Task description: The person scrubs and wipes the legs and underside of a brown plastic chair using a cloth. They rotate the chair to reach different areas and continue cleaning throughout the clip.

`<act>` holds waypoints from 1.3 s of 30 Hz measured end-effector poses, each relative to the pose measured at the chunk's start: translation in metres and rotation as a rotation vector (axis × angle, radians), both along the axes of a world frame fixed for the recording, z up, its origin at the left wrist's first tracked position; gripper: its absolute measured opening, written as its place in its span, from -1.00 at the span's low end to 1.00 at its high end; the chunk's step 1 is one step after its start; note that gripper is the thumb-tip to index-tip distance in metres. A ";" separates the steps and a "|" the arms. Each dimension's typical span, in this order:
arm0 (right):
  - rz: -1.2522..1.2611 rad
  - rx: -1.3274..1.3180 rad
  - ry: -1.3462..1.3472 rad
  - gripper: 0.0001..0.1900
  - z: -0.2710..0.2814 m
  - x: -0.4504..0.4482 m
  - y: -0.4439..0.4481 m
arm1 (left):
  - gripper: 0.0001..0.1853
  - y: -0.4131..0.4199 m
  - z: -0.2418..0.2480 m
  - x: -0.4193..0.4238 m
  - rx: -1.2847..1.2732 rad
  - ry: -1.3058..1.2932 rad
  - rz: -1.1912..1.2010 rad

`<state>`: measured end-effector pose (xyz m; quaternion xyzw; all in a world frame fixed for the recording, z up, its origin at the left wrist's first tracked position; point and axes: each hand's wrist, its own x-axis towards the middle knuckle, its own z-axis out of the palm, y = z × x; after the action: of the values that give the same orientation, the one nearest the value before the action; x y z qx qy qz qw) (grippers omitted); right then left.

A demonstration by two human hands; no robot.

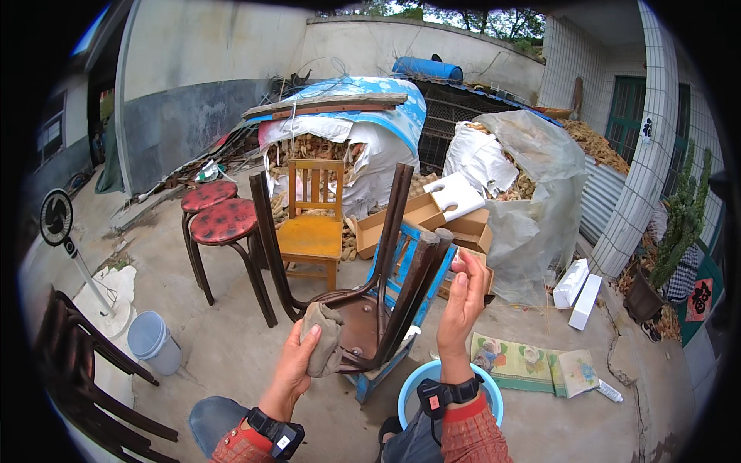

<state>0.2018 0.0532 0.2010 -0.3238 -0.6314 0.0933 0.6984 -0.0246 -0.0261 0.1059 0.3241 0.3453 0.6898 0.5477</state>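
A metal-legged stool (359,324) lies upside down on a blue wooden chair (370,379), its brown underside and dark legs turned up. In my left hand (298,359) is a bunched grey-beige cloth (324,341), held beside the near left edge of the stool seat. My right hand (463,301) is raised to the right of the stool legs, fingers bent, with a small pale item at the fingertips that is too small to identify. Below my right forearm stands a light blue basin (495,399), partly hidden by the arm and my knee.
Two red-topped stools (224,223) and a yellow wooden chair (310,234) stand beyond. At left are stacked stools (81,370), a grey-blue bucket (153,341) and a fan (57,217). Cardboard boxes (376,231) lie behind the blue chair; a floral mat (521,364) lies right.
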 end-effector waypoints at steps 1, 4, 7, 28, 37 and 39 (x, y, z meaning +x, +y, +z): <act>0.059 -0.059 -0.008 -0.56 -0.002 -0.003 0.011 | -0.53 0.002 0.009 0.007 0.033 0.003 -0.003; 0.307 -0.242 0.108 -0.43 -0.034 -0.024 0.020 | -0.53 0.014 0.044 0.027 0.138 0.056 -0.011; 0.501 -0.376 0.143 -0.36 -0.056 -0.026 0.020 | -0.51 0.030 0.083 0.056 0.299 0.268 0.142; 0.952 -0.307 0.315 -0.21 -0.061 -0.016 0.022 | -0.58 0.044 -0.024 0.074 0.053 0.920 -0.004; 0.877 -0.287 0.422 -0.26 -0.060 -0.017 0.025 | -0.57 0.079 0.109 0.053 0.431 0.439 -0.228; 0.861 -0.285 0.427 -0.28 -0.060 -0.017 0.025 | -0.54 0.087 0.132 0.054 0.439 0.469 -0.254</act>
<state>0.1845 0.0781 0.1413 -0.0997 -0.5317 0.5226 0.6590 0.0295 0.0610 0.2382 0.6243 0.2618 0.5807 0.4521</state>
